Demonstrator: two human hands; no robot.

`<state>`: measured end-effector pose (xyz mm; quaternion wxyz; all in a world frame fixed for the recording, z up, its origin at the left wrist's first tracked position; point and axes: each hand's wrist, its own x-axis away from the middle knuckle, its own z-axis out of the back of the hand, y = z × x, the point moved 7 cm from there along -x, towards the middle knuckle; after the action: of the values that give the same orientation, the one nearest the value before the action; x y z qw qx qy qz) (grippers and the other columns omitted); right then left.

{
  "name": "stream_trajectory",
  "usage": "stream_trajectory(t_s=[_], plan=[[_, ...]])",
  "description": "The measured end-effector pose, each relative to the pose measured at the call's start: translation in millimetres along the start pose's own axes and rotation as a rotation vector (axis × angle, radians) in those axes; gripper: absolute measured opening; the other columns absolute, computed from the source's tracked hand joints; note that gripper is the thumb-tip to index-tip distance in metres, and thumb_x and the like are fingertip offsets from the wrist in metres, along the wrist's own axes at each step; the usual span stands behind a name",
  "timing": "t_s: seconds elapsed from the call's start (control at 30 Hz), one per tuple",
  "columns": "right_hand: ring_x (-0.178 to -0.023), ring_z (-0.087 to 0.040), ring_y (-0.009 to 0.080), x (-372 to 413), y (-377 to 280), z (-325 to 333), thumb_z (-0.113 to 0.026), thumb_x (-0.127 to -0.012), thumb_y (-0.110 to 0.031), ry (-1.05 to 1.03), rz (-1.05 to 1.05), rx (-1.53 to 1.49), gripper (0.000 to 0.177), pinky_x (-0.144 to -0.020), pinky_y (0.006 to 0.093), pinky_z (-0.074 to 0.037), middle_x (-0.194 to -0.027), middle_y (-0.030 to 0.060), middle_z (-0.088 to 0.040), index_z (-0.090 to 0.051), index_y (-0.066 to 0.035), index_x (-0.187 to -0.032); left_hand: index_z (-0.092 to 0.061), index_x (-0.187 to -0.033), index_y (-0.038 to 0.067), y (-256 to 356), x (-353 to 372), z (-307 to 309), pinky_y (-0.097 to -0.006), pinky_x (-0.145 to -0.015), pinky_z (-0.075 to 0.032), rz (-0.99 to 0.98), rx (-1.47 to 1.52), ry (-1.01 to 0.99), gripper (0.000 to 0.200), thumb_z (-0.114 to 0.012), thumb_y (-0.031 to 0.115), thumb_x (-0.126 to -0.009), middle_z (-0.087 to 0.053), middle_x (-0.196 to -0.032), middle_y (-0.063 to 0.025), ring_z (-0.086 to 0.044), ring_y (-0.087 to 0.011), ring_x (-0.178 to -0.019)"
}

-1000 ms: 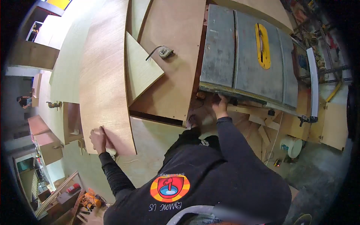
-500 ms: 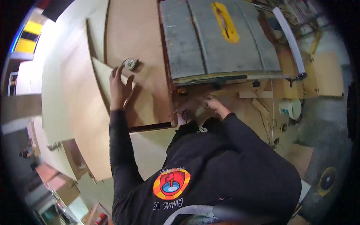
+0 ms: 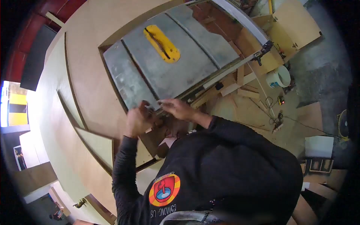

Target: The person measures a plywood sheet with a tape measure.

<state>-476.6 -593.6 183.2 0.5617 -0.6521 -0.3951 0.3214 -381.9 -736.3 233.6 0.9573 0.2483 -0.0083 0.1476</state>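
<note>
My left hand is closed, somewhat blurred, at the near corner of the table saw. Between its fingers shows a small silvery thing, which looks like a tape measure, mostly covered by the hand. Just right of it, my right hand has thumb and fingertips pinched together close to the tape measure; whatever they grip is too small to make out. Both hands are over the near edge of the grey metal saw table, which has a yellow blade insert.
Large plywood panels surround the saw on the left, one loose sheet lying on top. A rail runs along the saw's front. A white bucket, wood offcuts and cables are on the floor to the right.
The small silvery thing has gone from the panel and now appears in my left hand. My right hand has come up beside the left. The view has turned and shifted.
</note>
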Motion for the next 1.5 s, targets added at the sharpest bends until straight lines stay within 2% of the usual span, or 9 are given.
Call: stream_trajectory(t_s=[0.3, 0.47, 0.5, 0.53, 0.73, 0.93, 1.17, 1.3, 1.5], plan=[[-0.074, -0.067, 0.0261, -40.5, -23.7, 84.3, -0.063, -0.087, -0.021, -0.073, 0.064, 0.54, 0.023, -0.068, 0.036, -0.05, -0.079, 0.0152, -0.068, -0.065, 0.001, -0.09, -0.049, -0.109, 0.006, 91.5, -66.9, -14.3, -0.0469, -0.064, -0.051, 0.284, -0.054, -0.053, 0.057, -0.07, 0.046, -0.075, -0.065, -0.071, -0.0175, -0.065, -0.0392, -0.074], [-0.068, -0.062, 0.0139, -73.7, -24.6, 216.2, -0.058, -0.09, -0.02, -0.02, -0.282, 0.29, 0.02, -0.064, 0.0308, -0.05, -0.08, 0.0092, -0.067, -0.063, -0.001, -0.096, -0.062, -0.108, 0.01, -57.0, -38.7, -24.7, -0.0482, -0.065, -0.05, 0.546, -0.144, -0.225, 0.033, -0.057, 0.036, -0.09, -0.066, -0.082, -0.0189, -0.064, -0.0394, -0.078], [-0.066, -0.061, 0.0146, -83.9, -11.1, 261.3, -0.057, -0.09, -0.022, 0.123, -0.304, 0.156, 0.022, -0.062, 0.0301, -0.05, -0.08, 0.0068, -0.065, -0.063, -0.001, -0.095, -0.063, -0.105, 0.009, -77.2, -24.6, -21.7, -0.0466, -0.063, -0.049, -0.108, -0.247, -0.113, 0.021, -0.054, 0.022, -0.091, -0.062, -0.08, -0.0161, -0.061, -0.0361, -0.075], [-0.067, -0.06, 0.0136, -83.7, -31.8, 311.7, -0.055, -0.091, -0.022, 0.234, -0.268, 0.405, 0.022, -0.061, 0.0292, -0.049, -0.077, 0.0044, -0.063, -0.063, -0.001, -0.093, -0.063, -0.105, 0.009, -92.0, -13.5, -13.0, -0.0442, -0.062, -0.049, -0.178, -0.425, -0.151, 0.02, -0.052, 0.01, -0.089, -0.057, -0.08, -0.0147, -0.058, -0.0331, -0.074], [-0.061, -0.06, 0.0143, -85.8, -29.3, 541.2, -0.063, -0.089, -0.028, 0.762, -0.153, 0.268, 0.028, -0.056, 0.0303, -0.046, -0.075, 0.0071, -0.066, -0.065, -0.001, -0.094, -0.066, -0.09, 0.005, -154.2, -7.2, 36.7, -0.0446, -0.07, -0.049, 0.347, -0.039, -0.011, 0.02, -0.053, 0.02, -0.089, -0.062, -0.088, -0.017, -0.061, -0.035, -0.082], [-0.09, -0.065, 0.0233, -34.6, -69.1, 507.5, -0.061, -0.09, -0.028, 1.157, 0.076, 1.106, 0.046, -0.076, 0.0333, -0.051, -0.106, 0.0153, -0.064, -0.053, 0.005, -0.122, -0.066, -0.087, 0.004, -93.8, -88.5, 21.4, -0.0447, -0.071, -0.049, 0.369, -0.239, 0.061, 0.03, -0.053, 0.03, -0.09, -0.064, -0.087, -0.0189, -0.063, -0.0372, -0.082], [-0.124, -0.046, 0.031, 108.4, 36.9, 425.7, -0.052, -0.096, -0.03, 1.346, -0.149, 0.509, 0.051, -0.099, 0.0394, -0.04, -0.138, 0.0195, -0.043, -0.04, -0.002, -0.136, -0.063, -0.075, 0.004, -111.0, -120.9, 2.5, -0.0486, -0.065, -0.05, 0.364, -0.313, 0.145, 0.039, -0.056, 0.039, -0.089, -0.065, -0.079, -0.02, -0.064, -0.0403, -0.077], [-0.111, -0.055, 0.0289, 166.1, 188.0, 392.2, -0.047, -0.097, -0.033, 1.27, -0.525, 0.092, 0.043, -0.095, 0.0394, -0.044, -0.128, 0.0142, -0.053, -0.05, -0.004, -0.13, -0.067, -0.08, 0.005, -112.9, -134.2, 1.4, -0.047, -0.067, -0.052, 0.486, -0.391, 0.142, 0.038, -0.058, 0.041, -0.087, -0.066, -0.079, -0.0203, -0.065, -0.0397, -0.078], [-0.089, -0.061, 0.0246, 133.0, 178.0, 347.5, -0.042, -0.096, -0.037, 1.026, -0.496, -0.384, 0.042, -0.079, 0.0382, -0.049, -0.102, 0.013, -0.061, -0.054, -0.003, -0.118, -0.07, -0.086, 0.008, -96.6, -141.6, 0.8, -0.0462, -0.071, -0.051, 0.533, -0.393, 0.137, 0.039, -0.057, 0.045, -0.086, -0.068, -0.086, -0.0177, -0.065, -0.0378, -0.084]])
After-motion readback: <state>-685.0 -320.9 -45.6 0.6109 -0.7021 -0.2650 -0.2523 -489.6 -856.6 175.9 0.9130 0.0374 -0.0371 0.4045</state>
